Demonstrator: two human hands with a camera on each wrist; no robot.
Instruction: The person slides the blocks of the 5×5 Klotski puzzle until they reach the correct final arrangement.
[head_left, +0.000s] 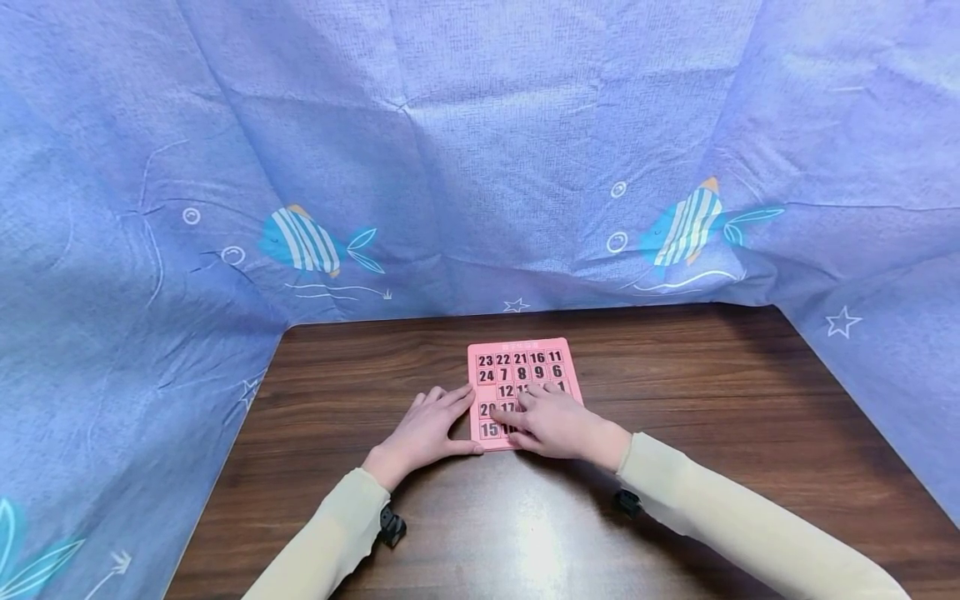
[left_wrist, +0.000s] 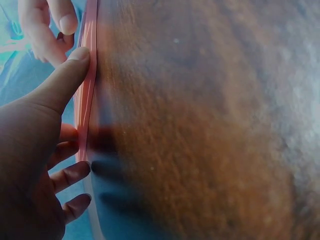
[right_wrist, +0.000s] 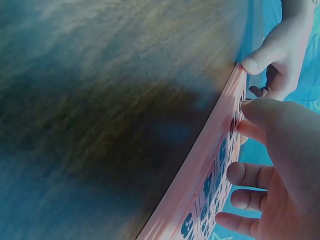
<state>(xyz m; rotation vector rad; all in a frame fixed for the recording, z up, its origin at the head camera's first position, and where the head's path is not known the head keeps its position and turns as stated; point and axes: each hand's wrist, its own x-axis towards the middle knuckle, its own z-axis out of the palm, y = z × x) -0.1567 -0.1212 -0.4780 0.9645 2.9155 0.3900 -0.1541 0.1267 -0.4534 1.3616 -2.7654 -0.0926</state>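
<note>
Dark wood-grain table (head_left: pixel 675 383), glossy; blue fish-print cloth (head_left: pixel 495 167) behind. Board (head_left: pixel 486 392) flat, mid-table. Left hand (head_left: pixel 423 425): thumb and fingers spread wide, touching board's left side. Right hand (head_left: pixel 558 427): fingers extended, slightly apart, over the tiles (head_left: pixel 521 374), index at 20. Board pink, rectangular; tiles square, black-numbered.

Under the left hand (head_left: pixel 423 425) and right hand (head_left: pixel 555 423) I have a dark wood-grain table (head_left: pixel 360 358), with a pale glare (head_left: pixel 540 533) nearer me than both. Beyond them I see a creased blue-violet cloth (head_left: pixel 487 125). Its print shows one striped fish (head_left: pixel 303 240) ahead-left of the left hand, a second fish (head_left: pixel 688 223) ahead-right of the right hand, and a white star (head_left: pixel 843 322) farther right.
</note>
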